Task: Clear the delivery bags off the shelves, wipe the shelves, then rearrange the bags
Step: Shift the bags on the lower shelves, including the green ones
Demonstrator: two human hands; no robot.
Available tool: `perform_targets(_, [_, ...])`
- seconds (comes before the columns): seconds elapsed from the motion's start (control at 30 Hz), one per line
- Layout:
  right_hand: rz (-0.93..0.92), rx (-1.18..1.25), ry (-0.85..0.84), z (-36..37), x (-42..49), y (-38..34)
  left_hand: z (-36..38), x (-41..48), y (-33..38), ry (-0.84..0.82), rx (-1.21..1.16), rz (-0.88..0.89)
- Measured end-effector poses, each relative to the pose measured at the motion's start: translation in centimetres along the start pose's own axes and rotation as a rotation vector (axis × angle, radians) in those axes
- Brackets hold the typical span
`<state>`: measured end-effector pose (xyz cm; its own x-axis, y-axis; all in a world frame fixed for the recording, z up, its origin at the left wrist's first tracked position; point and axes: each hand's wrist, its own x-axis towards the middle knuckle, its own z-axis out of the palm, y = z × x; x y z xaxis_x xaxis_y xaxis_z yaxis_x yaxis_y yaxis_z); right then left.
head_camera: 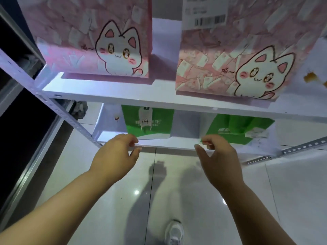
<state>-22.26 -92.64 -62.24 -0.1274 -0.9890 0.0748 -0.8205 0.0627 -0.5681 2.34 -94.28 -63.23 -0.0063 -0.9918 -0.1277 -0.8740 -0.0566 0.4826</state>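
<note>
White shelves w/ pink bags, green bags below, glossy tiled floor

Two pink cat-print paper bags stand on the upper white shelf, one at 11 o'clock and one at 2 o'clock with a barcode label. Two green bags stand on the lower shelf. The left hand and right hand, fingers loosely curled and holding nothing, hover at its front edge above the glossy tiled floor.
</note>
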Motion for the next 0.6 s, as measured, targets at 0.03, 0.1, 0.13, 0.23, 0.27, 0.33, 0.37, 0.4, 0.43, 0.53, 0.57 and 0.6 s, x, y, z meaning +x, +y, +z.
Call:
perform_targets(0.03, [-0.009, -0.001, 0.005, 1.6, 0.0, 0.5, 1.1, 0.3, -1.1, 0.002, 0.001, -0.012])
perform_targets(0.1, [0.026, 0.032, 0.006, 4.8, 0.6, 1.8, 3.4, 1.3, -3.3, 0.01, -0.003, -0.032])
perform_targets(0.13, [0.064, 0.063, -0.009, 6.4, 0.9, 2.5, 4.6, 1.8, -4.3, 0.011, -0.011, -0.047])
perform_targets(0.23, [0.095, 0.103, -0.054, 11.1, 2.2, 4.7, 8.1, 3.4, -7.0, 0.029, -0.028, -0.074])
perform_targets(0.27, [0.089, 0.099, -0.055, 12.5, 2.7, 5.4, 9.3, 4.0, -7.8, 0.033, -0.032, -0.081])
perform_targets(0.33, [0.097, 0.079, -0.062, 15.2, 3.4, 6.8, 11.5, 5.2, -9.5, 0.033, -0.04, -0.096])
perform_targets(0.37, [0.11, 0.071, -0.064, 16.5, 3.7, 7.4, 12.6, 5.7, -10.3, 0.031, -0.044, -0.098])
perform_targets(0.4, [0.122, 0.065, -0.063, 17.7, 4.1, 8.0, 13.6, 6.2, -11.0, 0.032, -0.05, -0.096])
perform_targets(0.43, [0.126, 0.065, -0.056, 18.9, 4.3, 8.6, 14.6, 6.6, -11.8, 0.038, -0.057, -0.094])
perform_targets(0.53, [0.105, 0.086, -0.021, 22.0, 5.1, 9.9, 17.0, 7.9, -13.9, 0.086, -0.081, -0.095])
perform_targets(0.57, [0.104, 0.09, -0.016, 22.9, 5.5, 10.3, 17.7, 8.4, -14.6, 0.11, -0.094, -0.094])
perform_targets(0.6, [0.106, 0.093, -0.012, 23.7, 5.8, 10.6, 18.3, 8.8, -15.1, 0.141, -0.11, -0.093])
